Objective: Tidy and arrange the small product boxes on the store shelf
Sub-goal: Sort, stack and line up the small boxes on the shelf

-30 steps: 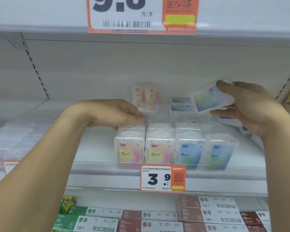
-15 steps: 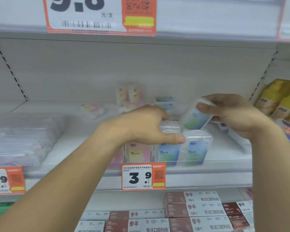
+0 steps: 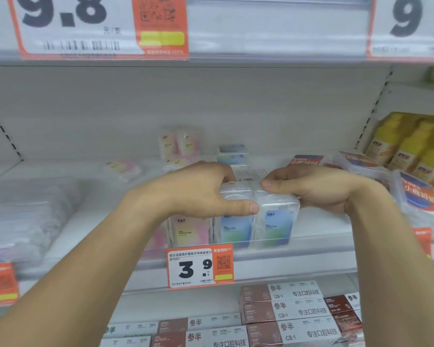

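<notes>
A row of small clear boxes stands at the front edge of the shelf [image 3: 311, 249]: a pink-yellow box [image 3: 191, 232], a blue box [image 3: 236, 231] and a second blue box [image 3: 276, 227] at the right end. My left hand [image 3: 201, 194] curls over the tops of the first two, thumb against their front. My right hand [image 3: 318, 189] grips the right-end blue box, thumb on its lid, fingers round its right side. Further back are upright pink boxes [image 3: 181, 144], stacked blue boxes [image 3: 232, 154] and one pink box lying flat [image 3: 125, 166].
An orange 3.9 price tag [image 3: 198, 267] hangs on the shelf rail. Clear boxes with red-blue labels [image 3: 419, 196] and yellow packs [image 3: 411, 144] fill the right side. Clear packets [image 3: 23, 216] lie at the left. Toothpaste cartons [image 3: 286, 309] sit on the shelf below.
My right hand has brought the blue box down from the air into the right end of the front row. My left hand has slid right along the row's tops.
</notes>
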The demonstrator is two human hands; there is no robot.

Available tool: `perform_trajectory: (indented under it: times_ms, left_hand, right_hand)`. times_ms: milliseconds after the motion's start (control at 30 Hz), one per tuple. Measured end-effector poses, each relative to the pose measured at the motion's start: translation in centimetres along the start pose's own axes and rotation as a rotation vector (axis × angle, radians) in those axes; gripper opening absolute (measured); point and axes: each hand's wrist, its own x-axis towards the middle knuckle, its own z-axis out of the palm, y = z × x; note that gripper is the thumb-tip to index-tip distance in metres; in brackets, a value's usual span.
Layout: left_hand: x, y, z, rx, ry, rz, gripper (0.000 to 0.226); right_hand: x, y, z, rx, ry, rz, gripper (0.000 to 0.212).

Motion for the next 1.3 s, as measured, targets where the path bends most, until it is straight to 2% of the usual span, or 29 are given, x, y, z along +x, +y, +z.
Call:
perform_trajectory:
  times_ms: [100,267,367,400,467,533,633,700,833,867,933,1000,1100,1167,1300]
  left_hand:
    - [0.0,0.0,-0.1,-0.021,-0.015,0.003,0.029]
    - [0.1,-0.1,0.2,-0.051,-0.029,-0.026,0.032]
    - [0.1,-0.7,0.1,-0.042,0.009,-0.044,0.075]
    - [0.0,-1.0,-0.2,-0.059,0.063,-0.043,0.077]
    - [-0.2,-1.7,-1.0,-0.142,0.208,-0.025,0.059]
    - [-0.3,-2.9,-2.0,-0.246,0.325,-0.042,0.035]
    - [-0.6,-5.4,-3.2,-0.231,0.447,-0.096,0.023]
    - [-0.9,-7.4,-3.7,-0.189,0.466,-0.149,0.021]
    - [-1.2,-12.3,-3.6,-0.113,0.409,-0.275,0.020]
    - [-1.2,-13.5,-3.4,-0.090,0.375,-0.317,0.024]
    - [-1.1,-15.1,-2.7,-0.065,0.291,-0.388,0.035]
    - [-0.9,-15.9,-1.9,-0.091,0.218,-0.413,0.044]
    - [-0.1,-15.9,-0.9,-0.198,0.126,-0.425,0.055]
    - [0.6,-15.9,-0.3,-0.258,0.064,-0.439,0.061]
    - [1.6,-16.5,0.7,-0.171,0.000,-0.427,0.059]
  right_hand:
    - [-0.1,0.0,-0.2,-0.003,-0.023,0.016,0.054]
    - [-0.8,-0.2,-0.5,0.024,-0.018,0.013,0.052]
    - [-0.1,-0.4,-1.7,0.155,0.234,0.012,0.040]
    - [0.4,-0.5,-2.2,0.186,0.341,0.012,0.033]
    - [2.0,-0.8,-2.9,0.091,0.484,-0.023,0.013]
    - [4.4,-1.3,-3.0,-0.111,0.439,-0.063,0.004]
    - [7.2,-2.4,-2.0,-0.496,0.220,0.058,0.031]
    - [8.8,-2.8,-1.9,-0.678,0.145,0.162,0.050]
    - [10.7,-3.6,-1.7,-0.649,0.068,0.276,0.061]
    - [10.9,-3.9,-1.5,-0.630,0.052,0.280,0.055]
    - [10.7,-4.6,-0.6,-0.617,0.008,0.271,0.027]
    - [11.0,-5.4,0.0,-0.644,-0.023,0.250,0.029]
    - [12.6,-6.3,0.4,-0.757,0.077,0.218,0.036]
    - [13.4,-7.1,0.9,-0.731,0.097,0.193,0.037]
    - [14.2,-9.2,2.4,-0.648,0.014,0.219,0.042]
